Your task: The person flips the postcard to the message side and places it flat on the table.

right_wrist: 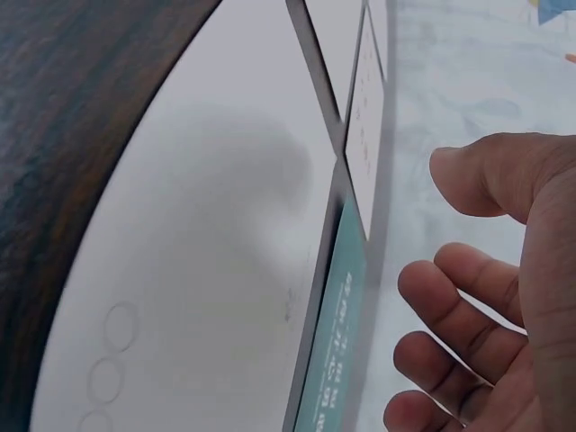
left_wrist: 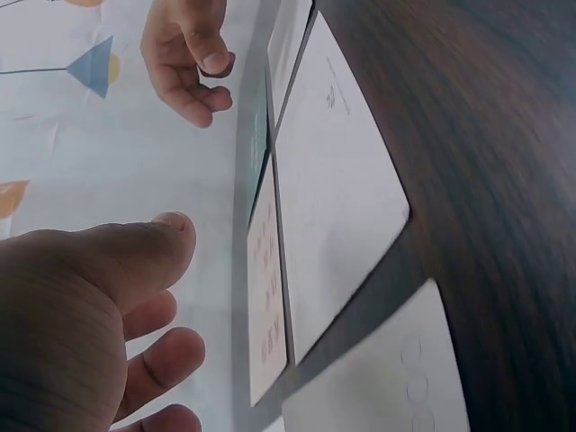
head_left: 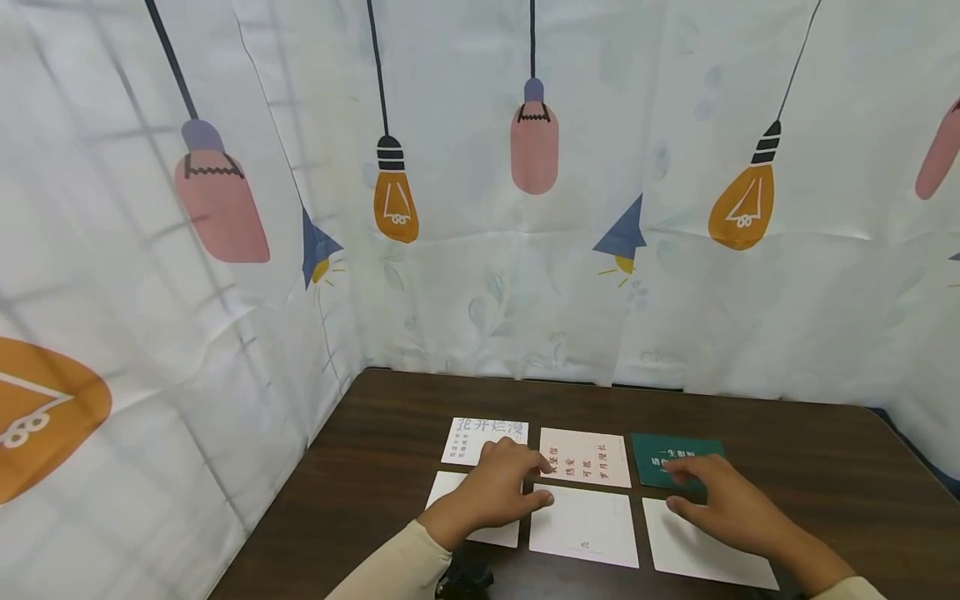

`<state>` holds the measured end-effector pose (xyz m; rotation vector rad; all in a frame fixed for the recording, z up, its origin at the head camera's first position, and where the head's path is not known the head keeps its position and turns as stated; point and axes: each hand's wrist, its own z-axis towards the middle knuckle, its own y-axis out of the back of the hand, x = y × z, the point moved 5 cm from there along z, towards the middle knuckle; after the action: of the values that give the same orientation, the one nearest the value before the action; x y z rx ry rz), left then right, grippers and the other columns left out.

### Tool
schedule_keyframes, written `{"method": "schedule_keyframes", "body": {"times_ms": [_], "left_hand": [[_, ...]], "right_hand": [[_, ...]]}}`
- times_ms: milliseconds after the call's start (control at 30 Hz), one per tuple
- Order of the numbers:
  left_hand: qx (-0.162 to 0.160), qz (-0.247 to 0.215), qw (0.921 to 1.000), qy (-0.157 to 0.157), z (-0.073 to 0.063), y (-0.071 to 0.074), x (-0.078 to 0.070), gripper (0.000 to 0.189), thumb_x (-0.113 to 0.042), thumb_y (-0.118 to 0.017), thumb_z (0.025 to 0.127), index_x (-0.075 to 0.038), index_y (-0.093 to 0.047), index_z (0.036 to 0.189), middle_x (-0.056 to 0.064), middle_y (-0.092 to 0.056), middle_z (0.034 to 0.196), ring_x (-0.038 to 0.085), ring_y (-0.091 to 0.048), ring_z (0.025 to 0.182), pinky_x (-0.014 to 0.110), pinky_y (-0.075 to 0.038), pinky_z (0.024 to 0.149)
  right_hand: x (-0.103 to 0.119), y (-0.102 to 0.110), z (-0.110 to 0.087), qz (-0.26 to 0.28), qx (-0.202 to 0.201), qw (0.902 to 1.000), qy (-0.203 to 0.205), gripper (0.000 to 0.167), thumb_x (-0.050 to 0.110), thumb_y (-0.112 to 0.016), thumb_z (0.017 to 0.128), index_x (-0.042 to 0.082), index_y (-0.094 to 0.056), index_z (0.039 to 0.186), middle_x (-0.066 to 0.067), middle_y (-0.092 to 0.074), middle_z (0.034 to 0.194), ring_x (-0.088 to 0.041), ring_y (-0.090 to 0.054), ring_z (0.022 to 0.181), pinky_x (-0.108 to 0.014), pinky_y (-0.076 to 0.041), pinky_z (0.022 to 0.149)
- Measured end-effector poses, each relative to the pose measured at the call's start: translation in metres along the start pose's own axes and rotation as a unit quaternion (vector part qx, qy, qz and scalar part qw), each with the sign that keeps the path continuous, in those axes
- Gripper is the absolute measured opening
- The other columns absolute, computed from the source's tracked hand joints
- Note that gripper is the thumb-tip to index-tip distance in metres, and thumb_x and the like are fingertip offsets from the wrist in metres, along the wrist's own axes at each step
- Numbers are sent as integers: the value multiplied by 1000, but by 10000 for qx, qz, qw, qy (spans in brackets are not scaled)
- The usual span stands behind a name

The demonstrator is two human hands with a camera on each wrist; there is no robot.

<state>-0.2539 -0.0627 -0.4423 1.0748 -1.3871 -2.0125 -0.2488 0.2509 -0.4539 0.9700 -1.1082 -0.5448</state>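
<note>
Hovering above six cards on table in two rows: left hand over left column, right hand by green card; thumbs, fingers apart, gripping nothing; light edge touches should best preserve gaps

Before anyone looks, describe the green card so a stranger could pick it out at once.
On the dark brown table, find the farther row's right end. There, right of the pale pink card, lies the green card, the only dark one.

White cloth walls printed with hanging lamps, faint grid lines at left, dark wood-grain table below
</note>
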Motion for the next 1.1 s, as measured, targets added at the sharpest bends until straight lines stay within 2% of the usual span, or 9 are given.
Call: {"method": "schedule_keyframes", "body": {"times_ms": [300, 633, 900, 1100], "left_hand": [[-137, -149, 9995, 249, -7, 3, 16, 28, -38, -78, 91, -21, -72, 112, -12, -64, 97, 8, -48, 93, 41, -36, 86], [-235, -270, 9986, 388, -15, 8, 35, 30, -38, -76, 93, -18, -71, 116, -5, -65, 102, 12, -49, 95, 44, -35, 87], [-448, -242, 9980, 363, -19, 13, 48, 29, -35, -77, 92, -16, -71, 114, -3, -66, 99, 15, -50, 95, 45, -35, 87], [-381, -185, 9982, 426, -17, 20, 56, 29, -35, -76, 93, -16, -71, 115, -3, -66, 101, 19, -51, 99, 48, -34, 87]], "right_hand": [[5, -5, 10, 42, 53, 10000, 3, 52, 39, -81, 88, 9, -67, 129, 0, -65, 113, -28, -54, 115, -53, -52, 89], [14, -14, 21, 125, 77, 9999, 50, 49, 34, -81, 89, 9, -67, 128, -2, -66, 122, -34, -53, 121, -56, -49, 93], [24, -20, 29, 15, 62, 9999, 133, 49, 34, -82, 88, 9, -67, 127, -1, -66, 117, -33, -54, 119, -55, -49, 93], [27, -22, 37, -9, 104, 9999, 93, 48, 31, -82, 89, 8, -66, 129, -2, -66, 117, -33, -55, 119, -56, -49, 92]]}}
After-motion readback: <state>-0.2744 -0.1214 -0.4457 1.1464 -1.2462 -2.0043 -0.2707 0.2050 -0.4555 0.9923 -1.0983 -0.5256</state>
